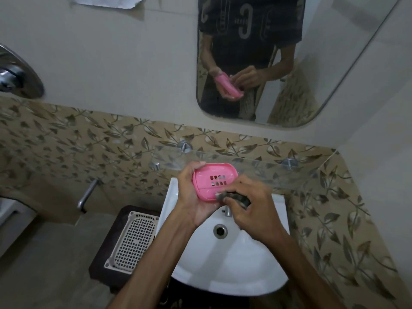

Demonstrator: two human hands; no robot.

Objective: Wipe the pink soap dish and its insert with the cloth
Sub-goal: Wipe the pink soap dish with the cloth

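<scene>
My left hand (193,197) grips the pink soap dish (209,178) from the left and beneath, above the back of the white basin. The slotted insert sits inside the dish, with its drain holes facing me. My right hand (252,210) pinches a dark, patterned cloth (236,197) and holds it against the near right rim of the dish. Most of the cloth is hidden under my fingers.
Below my hands is the white basin (223,259) with its drain (220,230) and a small tap (227,211). A glass shelf (278,172) runs along the wall behind the dish. Left of the basin stands a dark stool with a white perforated tray (131,239). A mirror (256,59) hangs above.
</scene>
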